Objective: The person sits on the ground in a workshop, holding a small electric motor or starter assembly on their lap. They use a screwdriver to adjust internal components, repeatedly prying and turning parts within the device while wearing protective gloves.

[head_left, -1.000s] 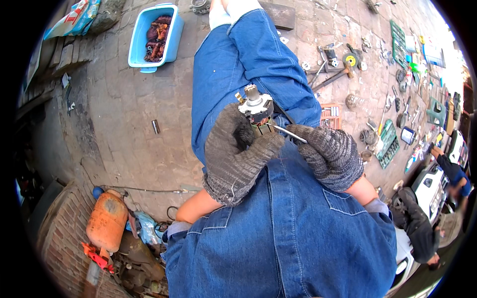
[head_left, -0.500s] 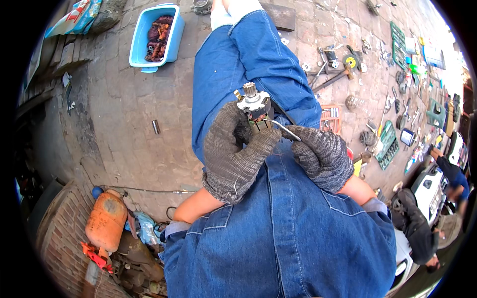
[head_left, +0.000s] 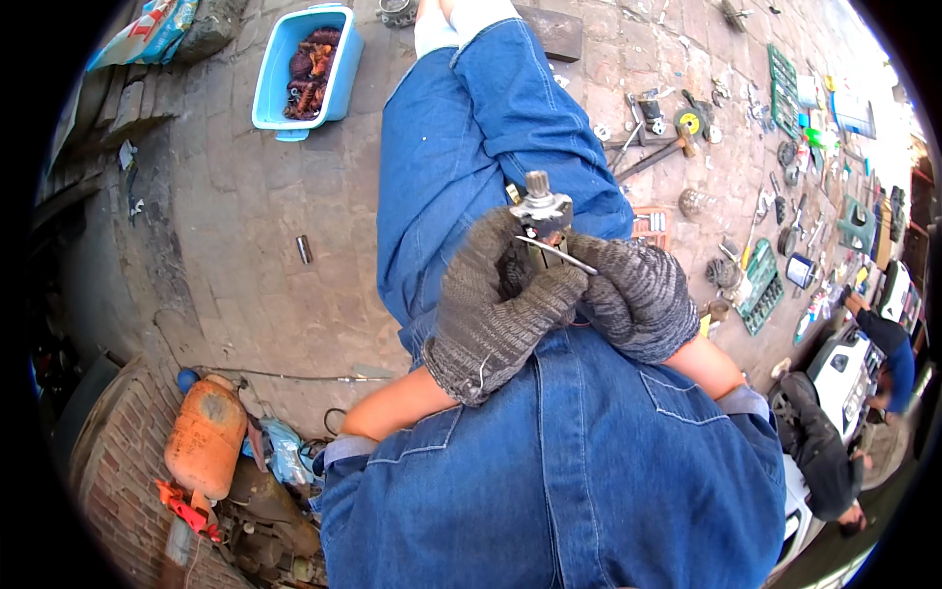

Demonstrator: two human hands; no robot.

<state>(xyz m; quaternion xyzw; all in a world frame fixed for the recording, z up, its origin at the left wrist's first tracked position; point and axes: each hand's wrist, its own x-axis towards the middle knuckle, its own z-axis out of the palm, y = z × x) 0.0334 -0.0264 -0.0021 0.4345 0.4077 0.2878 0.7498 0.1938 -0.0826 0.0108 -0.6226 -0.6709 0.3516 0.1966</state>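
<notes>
My left hand (head_left: 500,319), in a grey knitted glove, is closed around a small motor (head_left: 543,209) with a toothed metal shaft on top. The motor stands nearly upright above my lap, its lower part hidden by the gloves. In my right hand (head_left: 640,296), gloved alike, is a thin bent metal pick (head_left: 557,253). Its shank lies across the motor's side just below the metal end cap. Whether the tip touches the motor I cannot tell. My right fingers also press close to the motor's right side.
A blue tub (head_left: 343,83) of reddish-brown scrap stands at upper left, a metal cylinder (head_left: 304,249) lies nearer. A hammer (head_left: 657,157), green socket sets (head_left: 760,285) and many tools cover the right. An orange tank (head_left: 206,437) is lower left; people and a white car (head_left: 849,383) lower right.
Both hands and the motor have shifted closer together, the left hand moving right. The motor has turned, its end cap now seen more from the side, and the pick lies more across it.
</notes>
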